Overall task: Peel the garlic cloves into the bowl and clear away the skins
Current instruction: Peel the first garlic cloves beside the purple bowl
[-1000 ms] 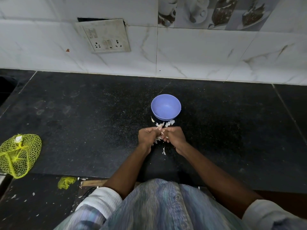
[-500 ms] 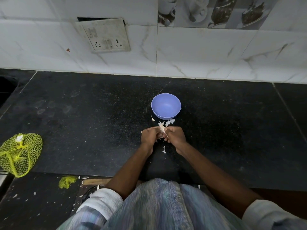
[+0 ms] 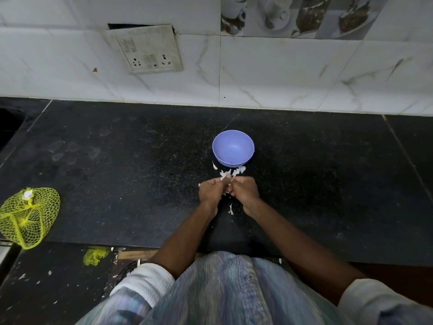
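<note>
A blue plastic bowl [image 3: 233, 147] stands on the black counter, and nothing shows inside it. Just in front of it my left hand [image 3: 210, 191] and my right hand [image 3: 246, 190] are pressed together, fingers curled round a garlic piece [image 3: 226, 178] whose white skin pokes out between them. Most of the garlic is hidden by my fingers. Loose white garlic skins [image 3: 240, 170] lie between my hands and the bowl, and one flake [image 3: 230, 209] lies near my wrists.
A yellow mesh bag [image 3: 28, 215] lies at the counter's left edge. A scrap of yellow mesh [image 3: 95, 255] sits on the floor below. A wall socket plate [image 3: 145, 49] hangs on the tiled wall behind the counter [image 3: 117, 172].
My hands have shifted slightly toward the bowl and stayed together on the garlic. Bits of skin show differently between my fingers. The bowl has not moved.
</note>
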